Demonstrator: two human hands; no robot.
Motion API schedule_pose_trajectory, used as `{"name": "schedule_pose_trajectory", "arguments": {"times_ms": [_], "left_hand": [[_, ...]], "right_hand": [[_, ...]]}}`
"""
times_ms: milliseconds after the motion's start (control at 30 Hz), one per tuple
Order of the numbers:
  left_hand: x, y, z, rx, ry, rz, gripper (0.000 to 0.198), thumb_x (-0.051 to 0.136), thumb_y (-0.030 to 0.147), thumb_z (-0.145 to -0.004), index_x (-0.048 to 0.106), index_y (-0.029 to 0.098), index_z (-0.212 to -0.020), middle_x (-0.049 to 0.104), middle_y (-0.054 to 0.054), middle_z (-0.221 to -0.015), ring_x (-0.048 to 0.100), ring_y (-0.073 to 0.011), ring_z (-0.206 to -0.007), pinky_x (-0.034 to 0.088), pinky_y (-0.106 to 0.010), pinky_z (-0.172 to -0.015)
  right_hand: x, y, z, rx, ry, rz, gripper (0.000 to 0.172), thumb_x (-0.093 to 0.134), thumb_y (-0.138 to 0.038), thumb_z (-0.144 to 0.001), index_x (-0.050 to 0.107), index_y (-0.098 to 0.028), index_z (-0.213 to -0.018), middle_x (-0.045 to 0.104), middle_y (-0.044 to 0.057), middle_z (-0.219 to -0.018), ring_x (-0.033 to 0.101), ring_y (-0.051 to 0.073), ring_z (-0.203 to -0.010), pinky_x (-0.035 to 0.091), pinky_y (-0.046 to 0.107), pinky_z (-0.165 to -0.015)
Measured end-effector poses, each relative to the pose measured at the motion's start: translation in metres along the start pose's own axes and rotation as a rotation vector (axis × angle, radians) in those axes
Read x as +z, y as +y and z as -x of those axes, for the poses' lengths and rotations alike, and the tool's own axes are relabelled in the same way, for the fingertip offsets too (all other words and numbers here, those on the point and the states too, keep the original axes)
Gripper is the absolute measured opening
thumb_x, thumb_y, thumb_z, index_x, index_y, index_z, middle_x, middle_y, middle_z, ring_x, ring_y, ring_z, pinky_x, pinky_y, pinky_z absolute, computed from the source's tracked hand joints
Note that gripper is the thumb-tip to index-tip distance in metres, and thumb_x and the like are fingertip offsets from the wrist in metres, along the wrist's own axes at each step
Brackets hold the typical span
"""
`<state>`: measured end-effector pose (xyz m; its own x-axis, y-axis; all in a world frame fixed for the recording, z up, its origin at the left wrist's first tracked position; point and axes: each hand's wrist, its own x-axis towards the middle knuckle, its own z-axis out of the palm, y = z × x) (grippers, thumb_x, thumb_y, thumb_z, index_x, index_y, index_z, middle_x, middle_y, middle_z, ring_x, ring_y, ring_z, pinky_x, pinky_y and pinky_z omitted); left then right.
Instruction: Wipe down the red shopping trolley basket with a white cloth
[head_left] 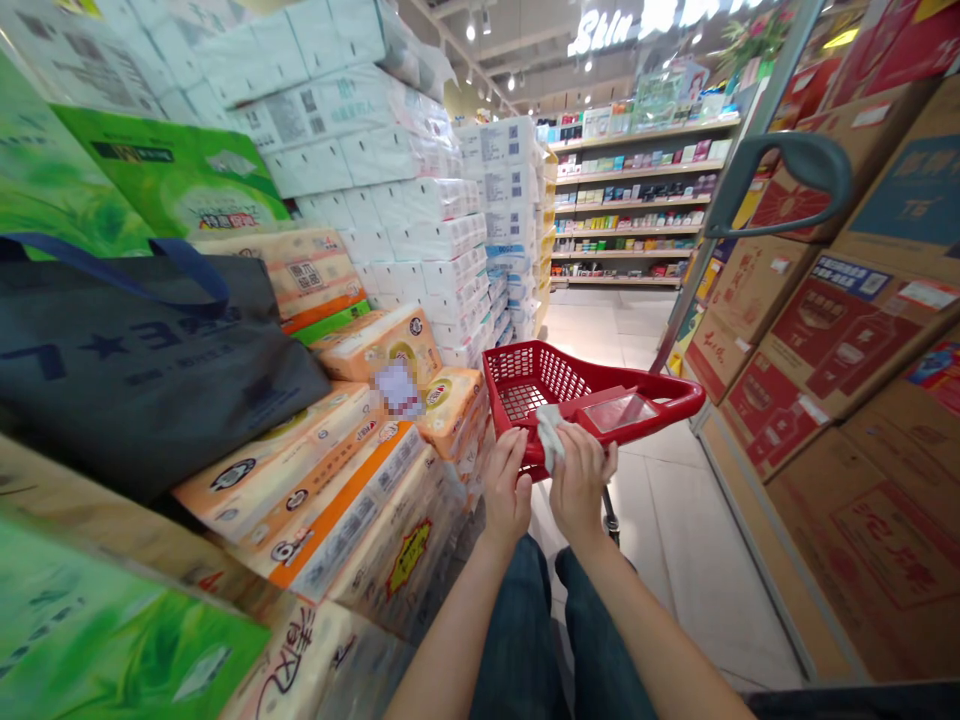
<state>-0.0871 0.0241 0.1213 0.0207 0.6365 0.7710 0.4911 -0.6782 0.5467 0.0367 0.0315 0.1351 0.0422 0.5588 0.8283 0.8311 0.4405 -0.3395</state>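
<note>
- A supermarket aisle runs ahead, with a shelving unit (637, 200) of boxed goods at its far end; the narrow floor leaves little room to swing anything sideways.
- Printed cardboard cartons (847, 340) stand stacked on the right, and their upper boxes could slide if a knock from the cart reached them.
- Paper-wrapped tissue packs (420, 230) are piled high on the left; a bump could bring the loose upper packs down.
- A dark tote bag (135, 370) lies on the lower packs, its strap looped up, and it could slip if they shift.
- A red shopping cart (525, 375) stands just ahead of the hands, which are not gripping it, so it could roll if nudged.
- The right hand (581, 485) pinches a white tissue (550, 437) narrowly; a loosened pinch could drop it into the cart.
- The left hand (507, 485) sits close beside it, fingers curled; whether it grips the tissue is hidden.
- A flat glossy item (619, 412) rests unsecured on the cart's rim, and a jolt could tip it off.
</note>
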Motion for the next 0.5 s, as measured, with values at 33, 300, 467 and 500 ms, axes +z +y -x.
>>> {"name": "schedule_pose_trajectory", "arguments": {"times_ms": [33,300,467,500], "left_hand": [[0.001,0.000,0.000,0.000,0.002,0.001,0.060,0.021,0.051,-0.100,0.044,0.014,-0.142,0.046,-0.017,-0.143,0.040,-0.0293,-0.136,0.032,-0.051,-0.112],[-0.007,-0.006,0.000,0.018,-0.026,-0.008,0.055,0.023,0.045,-0.101,0.043,0.016,-0.143,0.048,-0.016,-0.142,0.042,-0.0278,-0.134,0.033,-0.050,-0.111],[-0.003,-0.002,-0.001,0.010,-0.011,-0.010,0.054,0.022,0.044,-0.101,0.044,0.016,-0.142,0.048,-0.015,-0.141,0.042,-0.0275,-0.134,0.034,-0.050,-0.111],[-0.002,-0.001,-0.001,0.010,-0.006,-0.010,0.055,0.023,0.045,-0.101,0.043,0.016,-0.143,0.048,-0.015,-0.142,0.042,-0.0277,-0.134,0.034,-0.050,-0.111]], "right_hand": [[0.004,-0.011,0.003,-0.006,-0.028,-0.015,0.038,0.037,-0.020,-0.095,0.052,-0.018,-0.130,0.060,0.011,-0.127,0.047,0.023,-0.127,0.013,0.050,-0.115],[-0.010,0.034,-0.005,-0.263,-0.113,0.027,0.036,0.042,-0.020,-0.095,0.052,-0.022,-0.130,0.064,0.007,-0.126,0.051,0.021,-0.125,0.000,0.052,-0.117],[-0.017,0.052,-0.012,-0.088,-0.001,0.074,0.033,0.039,-0.018,-0.095,0.055,-0.019,-0.124,0.063,0.009,-0.127,0.051,0.022,-0.125,0.005,0.053,-0.116],[-0.014,0.042,-0.010,-0.049,0.011,0.061,0.033,0.038,-0.018,-0.096,0.055,-0.019,-0.124,0.063,0.009,-0.127,0.051,0.022,-0.125,0.006,0.052,-0.116]]}}
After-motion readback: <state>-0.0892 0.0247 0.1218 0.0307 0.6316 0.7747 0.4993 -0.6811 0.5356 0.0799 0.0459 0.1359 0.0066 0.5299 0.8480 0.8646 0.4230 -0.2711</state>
